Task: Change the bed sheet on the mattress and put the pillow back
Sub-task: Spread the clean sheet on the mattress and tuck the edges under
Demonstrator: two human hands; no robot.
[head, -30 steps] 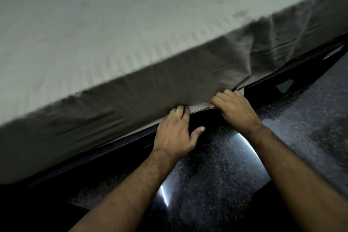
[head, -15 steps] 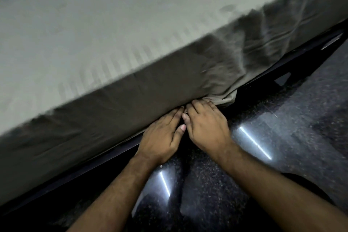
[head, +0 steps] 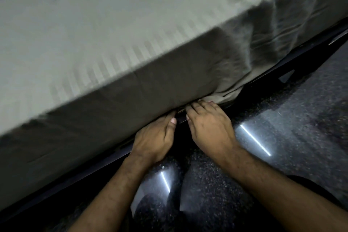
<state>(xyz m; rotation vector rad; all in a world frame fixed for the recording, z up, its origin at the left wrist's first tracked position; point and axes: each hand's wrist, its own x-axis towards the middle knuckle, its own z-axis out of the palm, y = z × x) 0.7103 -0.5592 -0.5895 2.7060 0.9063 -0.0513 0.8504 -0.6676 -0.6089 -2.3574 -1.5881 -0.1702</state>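
Both hands have come together at the lower side edge of the mattress (head: 94, 30): the left hand (head: 154, 137) and the right hand (head: 209, 128) now push flat, unclenched fingers under it, tucking the bed sheet (head: 150, 88). To their right the sheet hangs loose and wrinkled, so I judge more tucking remains; no pillow is visible.

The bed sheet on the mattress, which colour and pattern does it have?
The bed sheet is pale grey-beige with faint woven stripes, seen best near the top edge in the head view.

A grey-beige striped bed sheet (head: 116, 30) lies smooth over the mattress top and down its near side. Toward the right, its hem (head: 226, 96) bunches loose at the mattress's lower edge.
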